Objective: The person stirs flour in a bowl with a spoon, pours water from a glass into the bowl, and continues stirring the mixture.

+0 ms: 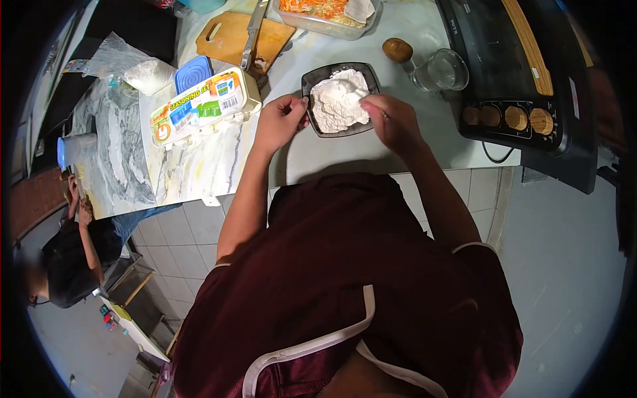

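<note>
A dark square bowl (308,85) filled with white powder (337,106) sits on the counter in front of me. My left hand (282,121) is closed at the bowl's left edge, its thumb against the rim and the fingers curled out of sight. At the opposite side, my right hand (395,121) is closed in a pinch over the bowl's right rim, fingertips at the edge of the powder. Whatever those fingers hold, if anything, is hidden. Beyond the bowl lie a round brown potato-like item (397,50) and a clear glass (440,70).
Left of the bowl are a seasoning set box (206,106), a plastic bag (149,74) and a cutting board (222,40) bearing a knife (253,33). A container of shredded vegetables (325,25) stands behind. A black stove (504,66) is at right; another person (76,259) works at far left.
</note>
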A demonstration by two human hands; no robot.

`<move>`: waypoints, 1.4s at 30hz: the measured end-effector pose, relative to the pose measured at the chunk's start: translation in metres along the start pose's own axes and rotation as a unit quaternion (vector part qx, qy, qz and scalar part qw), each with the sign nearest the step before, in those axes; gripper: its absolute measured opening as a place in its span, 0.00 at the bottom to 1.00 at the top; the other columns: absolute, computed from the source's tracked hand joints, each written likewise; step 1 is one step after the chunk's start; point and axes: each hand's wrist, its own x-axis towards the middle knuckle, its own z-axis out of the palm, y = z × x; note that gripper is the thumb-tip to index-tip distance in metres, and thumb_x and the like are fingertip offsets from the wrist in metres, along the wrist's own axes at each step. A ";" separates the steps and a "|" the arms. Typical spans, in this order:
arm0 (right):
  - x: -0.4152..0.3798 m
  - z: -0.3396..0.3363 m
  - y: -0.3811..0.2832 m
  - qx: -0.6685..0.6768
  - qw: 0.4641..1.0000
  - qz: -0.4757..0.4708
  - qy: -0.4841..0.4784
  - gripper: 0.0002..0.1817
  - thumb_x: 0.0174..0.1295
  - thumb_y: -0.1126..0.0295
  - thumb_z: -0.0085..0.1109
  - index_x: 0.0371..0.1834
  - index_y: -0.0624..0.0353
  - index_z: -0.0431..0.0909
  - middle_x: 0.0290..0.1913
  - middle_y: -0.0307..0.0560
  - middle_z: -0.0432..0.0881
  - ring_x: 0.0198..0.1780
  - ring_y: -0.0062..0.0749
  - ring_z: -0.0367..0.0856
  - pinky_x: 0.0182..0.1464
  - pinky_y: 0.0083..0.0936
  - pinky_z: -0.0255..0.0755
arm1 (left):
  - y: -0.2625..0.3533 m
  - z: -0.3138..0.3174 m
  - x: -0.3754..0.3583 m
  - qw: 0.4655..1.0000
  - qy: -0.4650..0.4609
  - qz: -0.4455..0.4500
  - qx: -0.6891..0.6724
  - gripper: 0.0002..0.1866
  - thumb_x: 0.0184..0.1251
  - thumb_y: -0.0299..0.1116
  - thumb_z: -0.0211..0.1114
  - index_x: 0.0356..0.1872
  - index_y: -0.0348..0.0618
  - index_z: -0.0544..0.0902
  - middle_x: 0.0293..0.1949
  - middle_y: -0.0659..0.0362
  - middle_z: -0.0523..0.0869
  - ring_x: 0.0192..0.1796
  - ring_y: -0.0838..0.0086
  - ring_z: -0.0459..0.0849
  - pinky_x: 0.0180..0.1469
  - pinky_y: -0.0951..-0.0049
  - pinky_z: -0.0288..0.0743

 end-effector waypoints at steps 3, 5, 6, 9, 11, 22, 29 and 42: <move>-0.003 -0.004 -0.002 0.035 0.998 -0.004 -0.054 0.04 0.62 0.71 0.59 0.38 0.55 0.79 0.35 0.46 0.83 0.36 0.44 0.83 0.37 0.34 0.76 | -0.003 -0.001 0.002 1.000 0.006 -0.008 0.006 0.15 0.69 0.38 0.60 0.28 0.36 0.80 0.20 0.63 0.81 0.23 0.84 0.76 0.28 0.80 0.69; -0.008 -0.010 0.003 0.040 0.996 -0.012 -0.076 0.04 0.62 0.71 0.59 0.38 0.55 0.79 0.36 0.46 0.83 0.36 0.43 0.83 0.38 0.33 0.76 | -0.004 -0.001 0.002 1.000 0.006 -0.010 0.001 0.15 0.69 0.39 0.61 0.28 0.36 0.81 0.20 0.63 0.81 0.23 0.84 0.75 0.28 0.80 0.68; -0.008 -0.014 0.007 0.010 0.999 -0.024 -0.030 0.04 0.61 0.71 0.60 0.39 0.55 0.79 0.35 0.45 0.83 0.36 0.43 0.83 0.38 0.33 0.76 | -0.004 -0.001 0.003 1.000 0.007 -0.010 0.000 0.15 0.69 0.39 0.61 0.28 0.36 0.81 0.20 0.63 0.81 0.23 0.84 0.75 0.28 0.80 0.68; 0.000 -0.014 0.013 -0.052 0.997 -0.045 0.027 0.05 0.60 0.71 0.61 0.39 0.54 0.79 0.35 0.44 0.83 0.36 0.42 0.82 0.38 0.33 0.76 | -0.004 0.000 0.001 1.000 0.018 0.006 0.011 0.15 0.69 0.39 0.61 0.29 0.36 0.81 0.20 0.63 0.81 0.23 0.85 0.75 0.28 0.80 0.68; 0.005 -0.006 0.012 -0.085 0.994 -0.054 0.041 0.05 0.60 0.71 0.61 0.39 0.54 0.79 0.34 0.44 0.83 0.35 0.41 0.82 0.38 0.32 0.76 | -0.005 -0.001 0.002 1.000 0.019 -0.001 0.017 0.15 0.69 0.39 0.61 0.29 0.36 0.82 0.20 0.64 0.81 0.23 0.85 0.75 0.28 0.81 0.69; 0.007 -0.015 0.005 -0.019 0.997 -0.080 0.000 0.07 0.55 0.69 0.66 0.35 0.55 0.79 0.30 0.44 0.81 0.32 0.41 0.80 0.35 0.32 0.74 | -0.002 -0.001 -0.001 1.000 0.020 -0.019 -0.012 0.16 0.69 0.40 0.61 0.29 0.36 0.82 0.20 0.64 0.81 0.23 0.85 0.76 0.27 0.81 0.69; 0.016 0.000 -0.005 0.017 0.995 -0.037 -0.088 0.05 0.56 0.70 0.65 0.35 0.55 0.80 0.31 0.44 0.83 0.34 0.40 0.82 0.36 0.31 0.76 | -0.002 -0.002 0.000 0.999 0.006 -0.018 -0.027 0.15 0.69 0.39 0.61 0.29 0.36 0.82 0.21 0.64 0.81 0.24 0.85 0.76 0.28 0.82 0.69; -0.007 -0.018 -0.020 0.076 0.994 0.052 -0.056 0.05 0.65 0.70 0.57 0.37 0.59 0.80 0.32 0.47 0.84 0.32 0.42 0.83 0.36 0.30 0.76 | 0.000 -0.003 0.000 0.997 -0.011 -0.042 -0.057 0.16 0.71 0.40 0.60 0.29 0.37 0.81 0.22 0.63 0.81 0.24 0.83 0.78 0.27 0.81 0.71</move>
